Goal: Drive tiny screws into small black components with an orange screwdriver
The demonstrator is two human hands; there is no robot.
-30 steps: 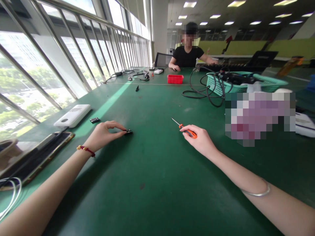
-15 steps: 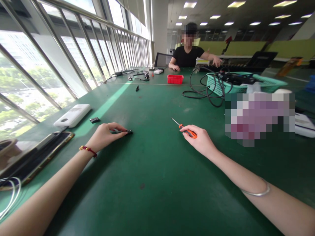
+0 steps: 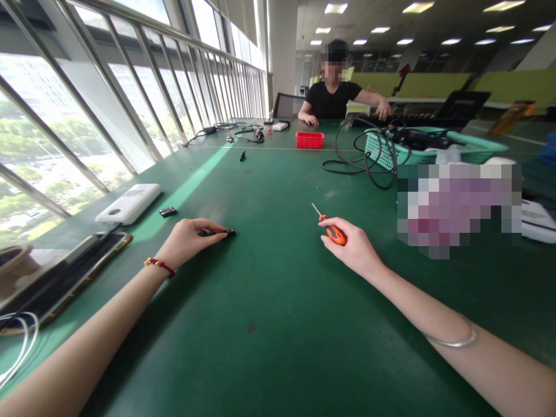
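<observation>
My left hand (image 3: pixel 193 238) is closed in a pinch on a small black part (image 3: pixel 230 232) at the green tabletop (image 3: pixel 264 289); its exact kind is too small to make out. In my right hand (image 3: pixel 350 246) is an orange and black screwdriver (image 3: pixel 336 234), its thin metal shaft pointing away and slightly left. Wide space separates the two hands. A second small black piece (image 3: pixel 168 212) lies on the table beyond my left wrist, and another small black piece (image 3: pixel 242 156) rests farther off.
On the left are a white box-shaped device (image 3: pixel 129 204), a phone (image 3: pixel 82 281) and white cables (image 3: pixel 19 347). A red bin (image 3: pixel 310 139) stands ahead. Black cables (image 3: pixel 377 168) spill from a turquoise basket (image 3: pixel 473 142) at the right. A person (image 3: pixel 332 98) sits at the far end.
The screwdriver has turned in my right hand, its tip swinging slightly right and up. My left hand has shifted a touch to the right with the black part.
</observation>
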